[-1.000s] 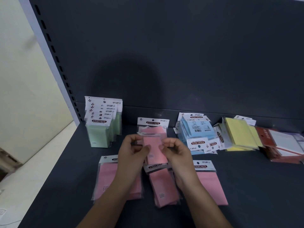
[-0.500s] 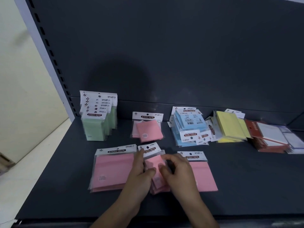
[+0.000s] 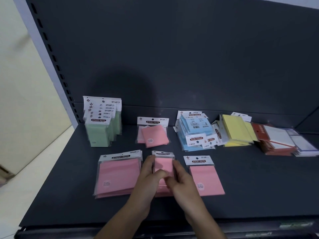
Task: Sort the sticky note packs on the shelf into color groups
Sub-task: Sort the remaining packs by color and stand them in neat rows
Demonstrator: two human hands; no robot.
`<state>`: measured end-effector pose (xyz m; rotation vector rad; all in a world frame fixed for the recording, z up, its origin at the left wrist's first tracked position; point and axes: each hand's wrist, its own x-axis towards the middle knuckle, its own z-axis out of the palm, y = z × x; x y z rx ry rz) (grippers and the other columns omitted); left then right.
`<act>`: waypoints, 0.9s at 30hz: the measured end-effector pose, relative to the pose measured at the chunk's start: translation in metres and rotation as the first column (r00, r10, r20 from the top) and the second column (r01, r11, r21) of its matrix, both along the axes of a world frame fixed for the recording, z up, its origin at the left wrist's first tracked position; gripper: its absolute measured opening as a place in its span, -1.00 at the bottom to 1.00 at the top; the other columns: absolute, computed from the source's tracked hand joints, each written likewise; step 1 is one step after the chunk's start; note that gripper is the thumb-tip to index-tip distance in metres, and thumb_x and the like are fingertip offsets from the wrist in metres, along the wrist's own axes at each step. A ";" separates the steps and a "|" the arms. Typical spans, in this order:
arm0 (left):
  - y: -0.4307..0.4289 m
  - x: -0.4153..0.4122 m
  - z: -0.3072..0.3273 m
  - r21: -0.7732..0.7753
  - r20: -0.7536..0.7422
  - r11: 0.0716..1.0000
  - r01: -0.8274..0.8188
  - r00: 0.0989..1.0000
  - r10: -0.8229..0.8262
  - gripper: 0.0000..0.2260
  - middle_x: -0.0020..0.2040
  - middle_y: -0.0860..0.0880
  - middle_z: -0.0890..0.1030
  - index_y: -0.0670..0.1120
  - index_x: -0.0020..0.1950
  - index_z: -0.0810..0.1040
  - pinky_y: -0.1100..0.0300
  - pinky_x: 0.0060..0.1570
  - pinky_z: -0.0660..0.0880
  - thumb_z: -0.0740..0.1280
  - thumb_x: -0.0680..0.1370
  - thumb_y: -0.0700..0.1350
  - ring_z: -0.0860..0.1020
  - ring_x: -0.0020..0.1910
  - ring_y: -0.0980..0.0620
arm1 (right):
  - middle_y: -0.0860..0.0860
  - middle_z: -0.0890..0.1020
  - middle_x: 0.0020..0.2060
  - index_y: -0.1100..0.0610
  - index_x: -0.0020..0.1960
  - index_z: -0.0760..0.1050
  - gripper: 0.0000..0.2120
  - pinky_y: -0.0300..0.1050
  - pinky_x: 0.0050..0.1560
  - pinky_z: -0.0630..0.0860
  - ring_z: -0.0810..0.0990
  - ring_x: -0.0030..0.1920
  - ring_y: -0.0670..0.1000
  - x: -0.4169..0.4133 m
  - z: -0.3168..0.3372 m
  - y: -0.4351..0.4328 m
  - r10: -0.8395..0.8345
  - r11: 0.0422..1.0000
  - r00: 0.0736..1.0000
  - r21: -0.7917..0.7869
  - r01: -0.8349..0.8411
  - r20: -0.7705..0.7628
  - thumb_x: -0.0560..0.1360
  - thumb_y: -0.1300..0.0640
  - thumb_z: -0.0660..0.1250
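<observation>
So the small pink pack (image 3: 164,165) that was up in the air a second ago is down now. It's sitting on the middle pink pile, front row of the shelf (image 3: 259,187), between the big pink stack (image 3: 119,175) and the single pink pack (image 3: 205,178) on the right.

Both hands came down with it. The left hand (image 3: 148,176) has its fingers along the pack's left edge with the thumb curled over the face, and the right hand (image 3: 181,183) does the same on the other side. So both are still gripping it, looks like squaring it up rather than letting go yet.

Sorting-wise it looks nearly done to me. Pinks are all front and middle, plus a pink pair (image 3: 152,135) just behind. Greens (image 3: 101,128) stand back left, with blues (image 3: 195,133), yellows (image 3: 236,131) and the red-and-white ones (image 3: 279,140) along the back right. I don't see anything mixed in.
</observation>
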<state>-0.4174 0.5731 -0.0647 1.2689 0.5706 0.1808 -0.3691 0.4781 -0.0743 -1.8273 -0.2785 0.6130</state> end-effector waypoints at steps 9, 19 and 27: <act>0.021 0.018 0.009 0.085 0.040 0.996 -0.033 0.999 0.030 -0.62 0.23 0.22 0.49 0.16 0.30 0.41 0.39 0.14 0.37 0.28 0.52 -0.16 0.47 0.16 0.32 | 0.02 0.26 0.46 0.11 0.47 0.19 -0.47 -0.06 0.47 0.16 0.21 0.46 -0.01 0.038 0.023 0.029 0.116 0.984 0.938 -0.164 -0.064 0.327 0.53 0.21 0.23; 0.052 0.050 -0.001 -0.051 -0.073 0.984 -0.172 0.983 0.168 -0.79 -0.02 -0.07 0.66 -0.11 0.13 0.52 0.23 -0.12 0.52 0.28 0.55 -0.07 0.64 -0.07 0.04 | 0.03 0.60 0.02 0.10 -0.06 0.54 -0.87 -0.06 0.22 0.46 0.56 0.06 0.01 0.076 0.016 0.057 -0.148 0.989 0.983 0.045 0.143 0.107 0.51 0.28 0.26; 0.044 0.045 -0.004 -0.058 0.106 0.943 -0.328 0.937 0.332 -0.83 -0.04 -0.18 0.54 -0.08 -0.10 0.39 -0.03 0.02 0.50 0.33 0.50 -0.30 0.53 -0.08 -0.08 | -0.02 0.53 -0.26 0.12 -0.12 0.53 -0.73 -0.28 -0.26 0.43 0.47 -0.25 -0.07 0.061 0.021 0.036 -0.257 0.896 0.964 0.355 0.266 -0.074 0.43 0.48 0.27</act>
